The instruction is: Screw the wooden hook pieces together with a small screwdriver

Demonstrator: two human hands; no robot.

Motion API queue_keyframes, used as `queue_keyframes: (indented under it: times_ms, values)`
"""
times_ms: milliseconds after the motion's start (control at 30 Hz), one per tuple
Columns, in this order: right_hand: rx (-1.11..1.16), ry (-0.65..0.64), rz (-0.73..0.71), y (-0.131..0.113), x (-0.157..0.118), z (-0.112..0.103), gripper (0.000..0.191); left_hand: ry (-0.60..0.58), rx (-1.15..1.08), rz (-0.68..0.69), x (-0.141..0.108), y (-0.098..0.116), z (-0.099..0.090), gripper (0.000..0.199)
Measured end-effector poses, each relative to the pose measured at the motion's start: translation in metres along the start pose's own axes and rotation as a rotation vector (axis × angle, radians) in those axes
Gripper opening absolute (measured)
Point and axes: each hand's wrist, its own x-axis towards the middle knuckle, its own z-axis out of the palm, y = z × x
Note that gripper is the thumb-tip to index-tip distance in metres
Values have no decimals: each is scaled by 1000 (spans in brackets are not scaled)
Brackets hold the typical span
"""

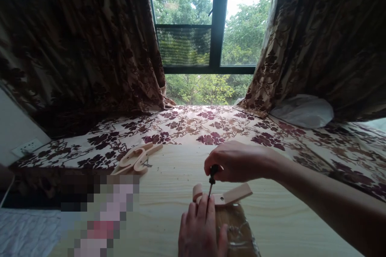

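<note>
My right hand (230, 162) is closed around the dark handle of a screwdriver (212, 176), whose shaft points down at a pale curved wooden piece (238, 194). The fingers of my left hand (200, 225) press together on that wooden piece, close beside the screwdriver's tip. They hide the tip and part of the piece. A round dark hole shows in the piece's flat middle, and its right end slants upward. Below it lies a brown block (237, 225) that looks wrapped in clear plastic, partly under my left hand.
More curved wooden pieces (137, 160) lie at the left of the pale wooden table (169, 209), with several screws (146, 164) beside them. A floral cloth (193, 122) covers the sill behind. A white bag (303, 111) sits at right. A blurred patch hides the lower left.
</note>
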Motion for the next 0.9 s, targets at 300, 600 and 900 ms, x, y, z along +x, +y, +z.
queue_keyframes:
  times_ms: [300,600,900]
  values:
    - [-46,46,24,-5,5,7,21,7,-11,-95,2,6,6,45]
    - [-154,14,-34,-11,2,4,22,8,-37,-119,4,7,3,44]
    - [-201,-31,-19,-17,3,-3,23,18,-44,-122,1,6,6,44]
